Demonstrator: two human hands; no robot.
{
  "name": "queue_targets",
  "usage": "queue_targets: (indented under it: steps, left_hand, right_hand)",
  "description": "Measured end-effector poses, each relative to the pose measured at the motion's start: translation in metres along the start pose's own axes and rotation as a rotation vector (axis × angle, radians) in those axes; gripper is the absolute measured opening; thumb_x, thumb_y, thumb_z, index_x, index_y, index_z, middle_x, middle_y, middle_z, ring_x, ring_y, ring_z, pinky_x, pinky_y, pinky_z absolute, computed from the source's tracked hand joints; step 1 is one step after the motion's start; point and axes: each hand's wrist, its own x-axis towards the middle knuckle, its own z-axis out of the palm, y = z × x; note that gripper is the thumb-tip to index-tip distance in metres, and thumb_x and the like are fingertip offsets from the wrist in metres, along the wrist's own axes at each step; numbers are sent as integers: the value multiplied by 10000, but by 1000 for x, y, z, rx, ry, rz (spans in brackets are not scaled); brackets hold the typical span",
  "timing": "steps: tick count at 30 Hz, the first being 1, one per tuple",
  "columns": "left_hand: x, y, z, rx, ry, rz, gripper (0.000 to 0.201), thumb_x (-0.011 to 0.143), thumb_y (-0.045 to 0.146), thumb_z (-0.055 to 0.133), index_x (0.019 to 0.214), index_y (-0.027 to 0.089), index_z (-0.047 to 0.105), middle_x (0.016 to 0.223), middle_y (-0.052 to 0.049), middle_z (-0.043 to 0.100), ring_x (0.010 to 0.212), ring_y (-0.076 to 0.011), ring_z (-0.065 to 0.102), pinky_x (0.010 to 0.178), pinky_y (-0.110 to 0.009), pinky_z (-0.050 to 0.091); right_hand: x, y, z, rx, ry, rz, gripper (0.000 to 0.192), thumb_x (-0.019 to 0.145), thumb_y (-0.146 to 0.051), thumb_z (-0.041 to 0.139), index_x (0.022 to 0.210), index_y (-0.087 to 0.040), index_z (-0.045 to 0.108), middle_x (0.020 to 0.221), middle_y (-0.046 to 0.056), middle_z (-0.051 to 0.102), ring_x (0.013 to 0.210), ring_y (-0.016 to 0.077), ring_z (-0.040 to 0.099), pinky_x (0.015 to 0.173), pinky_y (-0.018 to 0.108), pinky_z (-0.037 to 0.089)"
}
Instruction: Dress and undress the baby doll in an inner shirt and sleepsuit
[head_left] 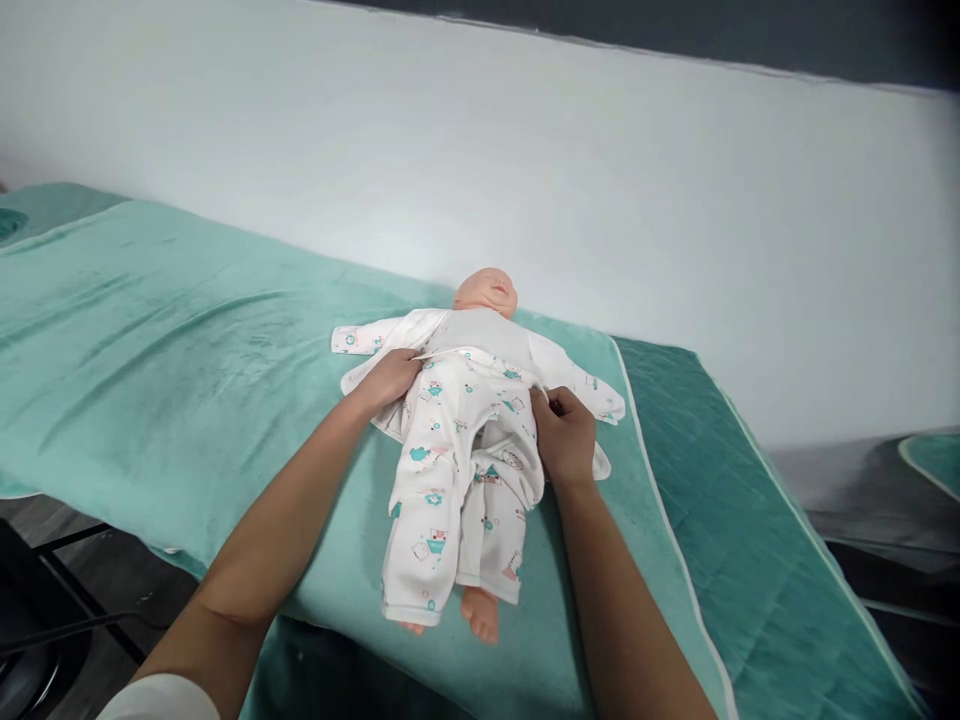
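A baby doll (487, 292) lies on its back, head toward the wall and feet toward me. White printed pants (435, 480) cover its legs, and its feet show at the cuffs. Its white printed jacket (577, 378) is spread apart at the front over a plain white layer, with both sleeves stretched out sideways. My left hand (394, 376) is closed on the waistband at the left side. On the right side, my right hand (564, 432) pinches the waistband too. Some fingertips of each hand are hidden by cloth.
A light green velvety sheet (225, 400) covers the table under the doll. Darker quilted green fabric (742, 520) lies to the right. Behind stands a white wall (480, 150). At the lower left is a black chair (45, 600) with thin metal legs.
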Motion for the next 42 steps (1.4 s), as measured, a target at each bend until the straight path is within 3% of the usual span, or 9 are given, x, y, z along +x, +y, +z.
queue_targets:
  steps: [8, 14, 18, 21, 27, 36, 42]
  left_hand:
    - [-1, -1, 2, -338, -189, -112, 270, 769, 312, 683, 978, 146, 720, 955, -87, 764, 817, -210, 663, 749, -314, 506]
    - [2, -2, 0, -377, -220, -199, 313, 783, 360, 732, 1009, 145, 706, 888, -86, 764, 839, -217, 684, 765, -310, 532]
    - [0, 3, 1, -427, -252, -229, 315, 798, 323, 728, 1054, 145, 683, 977, -103, 763, 905, -231, 696, 800, -323, 554]
    - [-2, 6, 3, -462, -264, -258, 342, 788, 263, 728, 1104, 149, 663, 1102, -127, 744, 960, -245, 701, 828, -343, 566]
    - [-4, 2, 3, -440, -285, -232, 350, 782, 237, 713, 1122, 167, 672, 1148, -129, 733, 988, -263, 703, 841, -361, 573]
    - [-2, -8, 1, -420, -244, -198, 335, 698, 153, 750, 1027, 160, 686, 927, -88, 751, 934, -255, 691, 859, -378, 550]
    - [-5, -4, 1, -419, -240, -188, 351, 659, 154, 767, 1002, 159, 691, 884, -85, 744, 935, -264, 680, 840, -372, 540]
  right_hand:
    - [12, 8, -15, -4, -444, 95, 636, 740, -830, 516, 606, -209, 519, 556, -17, 502, 599, 147, 427, 551, 271, 317]
    - [35, 1, -27, 63, -806, 203, 557, 657, -732, 688, 636, -179, 623, 598, -4, 560, 576, 130, 431, 570, 276, 353]
    - [46, 4, -31, 116, -942, 230, 447, 665, -614, 723, 702, -170, 688, 660, 9, 622, 596, 133, 478, 602, 282, 390]
    - [45, 9, -29, 123, -933, 227, 364, 704, -539, 698, 684, -175, 690, 637, -1, 614, 586, 130, 484, 605, 282, 401]
    - [37, 5, -23, 72, -758, 221, 369, 773, -504, 600, 584, -188, 576, 562, -10, 548, 549, 126, 458, 558, 270, 375]
    - [33, 1, -15, -215, -591, 197, 460, 821, -548, 538, 519, -201, 537, 476, 20, 560, 477, 152, 505, 518, 293, 373]
    - [33, 1, -19, -175, -658, 159, 528, 809, -610, 559, 475, -201, 561, 470, 35, 584, 473, 159, 513, 547, 308, 389]
